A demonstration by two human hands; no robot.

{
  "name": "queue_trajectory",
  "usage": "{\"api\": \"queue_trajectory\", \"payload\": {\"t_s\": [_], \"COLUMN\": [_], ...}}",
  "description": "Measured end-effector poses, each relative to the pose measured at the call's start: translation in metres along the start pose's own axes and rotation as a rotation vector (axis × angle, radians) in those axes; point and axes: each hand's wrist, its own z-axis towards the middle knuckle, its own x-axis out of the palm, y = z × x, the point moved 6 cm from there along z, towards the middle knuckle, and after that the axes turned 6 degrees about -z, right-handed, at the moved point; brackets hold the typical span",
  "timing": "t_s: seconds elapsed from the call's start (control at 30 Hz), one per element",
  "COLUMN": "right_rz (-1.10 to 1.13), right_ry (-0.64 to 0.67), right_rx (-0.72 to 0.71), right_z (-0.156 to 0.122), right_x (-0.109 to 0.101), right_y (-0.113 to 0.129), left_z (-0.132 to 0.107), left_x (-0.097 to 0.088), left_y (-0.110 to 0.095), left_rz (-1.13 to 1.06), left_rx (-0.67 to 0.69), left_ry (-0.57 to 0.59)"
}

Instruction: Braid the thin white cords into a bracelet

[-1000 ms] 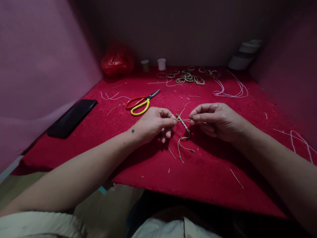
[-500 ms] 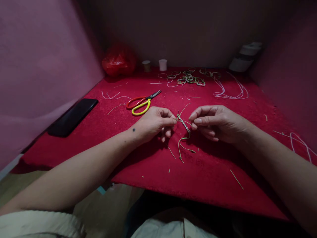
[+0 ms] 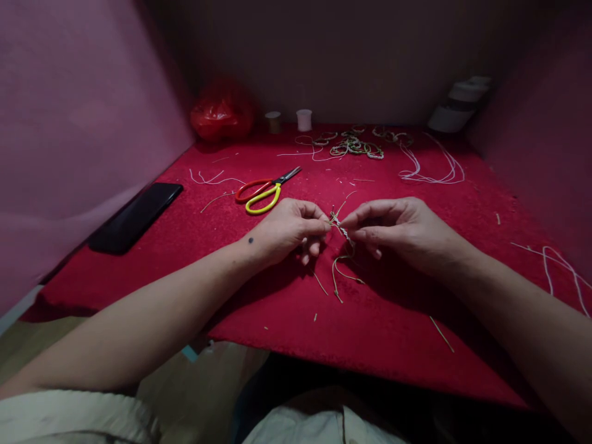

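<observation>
My left hand (image 3: 300, 227) pinches one end of a braided cord bracelet (image 3: 345, 234) between thumb and index finger, with the other fingers curled below. Thin olive cord ends stick up from the knot at that end. From the right, my right hand (image 3: 386, 228) has its thumb and index fingertips on the cords close beside the knot. Its fingertips partly cover the pale twisted braid. Two knotted tan tail cords (image 3: 337, 280) hang from the lower end of the braid onto the red cloth.
Scissors (image 3: 268, 191) with red and yellow handles lie beyond my left hand, a black phone (image 3: 136, 217) farther left. Finished braided bracelets (image 3: 354, 147), thread spools (image 3: 304, 121), a red plastic bag (image 3: 222, 114) and a white bottle (image 3: 457, 106) stand at the back. Loose white strings (image 3: 432, 180) lie right.
My right hand has moved left, its fingertips coming from the loose cord end to the braid beside the knot. My left hand keeps its pinch in the same place.
</observation>
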Motion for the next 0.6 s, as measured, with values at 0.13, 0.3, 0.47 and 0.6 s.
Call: {"api": "queue_trajectory", "payload": {"t_s": [0.13,0.3,0.47,0.6], "right_rz": [-0.297,-0.895,-0.783,-0.505], "right_ry": [-0.085,-0.029,-0.101,-0.134], "right_rx": [-0.261,-0.531,-0.540,-0.442], "right_z": [-0.001,-0.007,-0.010,-0.009], "right_x": [-0.003,0.016,0.016,0.009], "right_y": [0.011,0.011,0.019,0.024], "left_z": [0.000,0.000,0.001,0.002], "left_x": [0.001,0.003,0.002,0.003], "left_y": [0.000,-0.001,0.000,0.002], "left_rz": [-0.007,0.006,0.003,-0.011], "left_rx": [-0.002,-0.014,-0.017,-0.035], "left_ry": [0.004,0.002,0.001,0.002]}}
